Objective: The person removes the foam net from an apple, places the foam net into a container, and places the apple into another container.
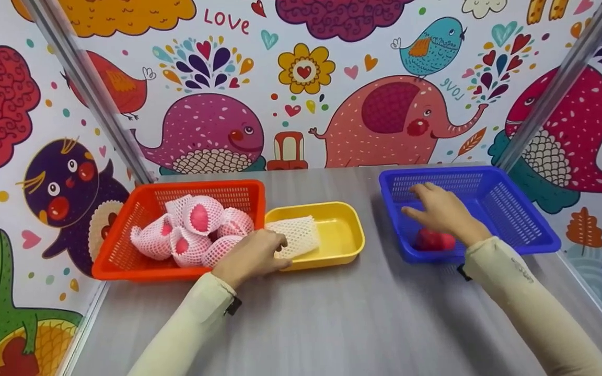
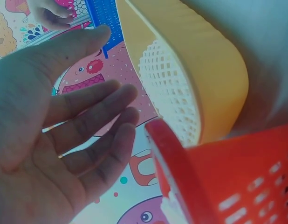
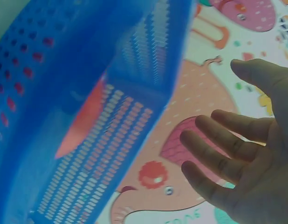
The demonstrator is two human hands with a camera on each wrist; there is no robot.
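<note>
In the head view my left hand (image 1: 253, 255) hovers above the near edge of a yellow tray (image 1: 344, 235), holding nothing, its fingers loosely bent. A flat white foam net sleeve (image 1: 301, 237) lies in that tray, close to the fingertips. My right hand (image 1: 444, 211) is over the blue basket (image 1: 520, 230), fingers spread and holding nothing. Below it, a smooth red rounded thing (image 1: 434, 240) rests in the basket; the hand partly hides it, and its kind is unclear. The right wrist view shows the relaxed right hand (image 3: 242, 144) apart from the basket wall (image 3: 134, 154).
A red basket (image 1: 118, 245) at the left holds several red rounded things in pink foam nets (image 1: 201, 214). It stands against the yellow tray. Behind the grey table (image 1: 332, 324) rises a printed wall (image 1: 301, 104) with metal corner posts.
</note>
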